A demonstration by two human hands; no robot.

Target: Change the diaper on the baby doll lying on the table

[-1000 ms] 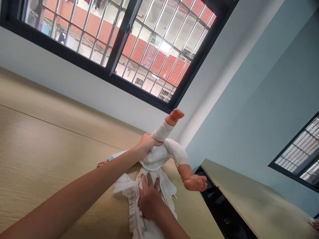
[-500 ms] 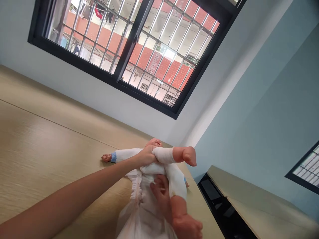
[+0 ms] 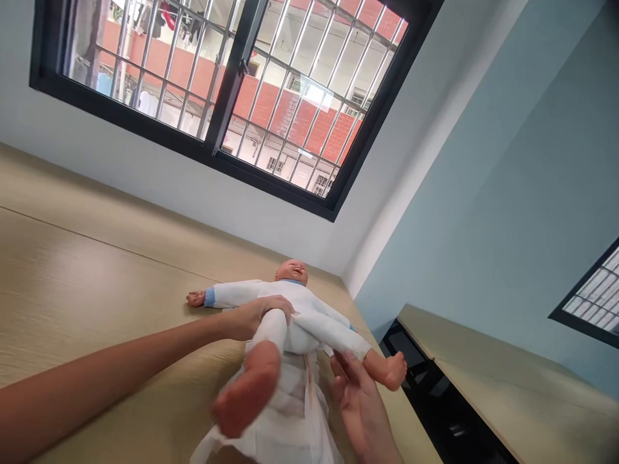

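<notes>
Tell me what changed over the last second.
The left hand still grips the doll's leg, now swung down toward the camera. The right hand has moved off the diaper, out to the doll's other leg, its fingers open. The doll still lies on its back on the wooden surface.

The table (image 3: 87,258) has passing room left of the doll's outstretched arm (image 3: 232,295); its raised leg (image 3: 254,386) and the white diaper (image 3: 285,432) block the middle, and the wall (image 3: 193,219) closes the far edge.
</notes>
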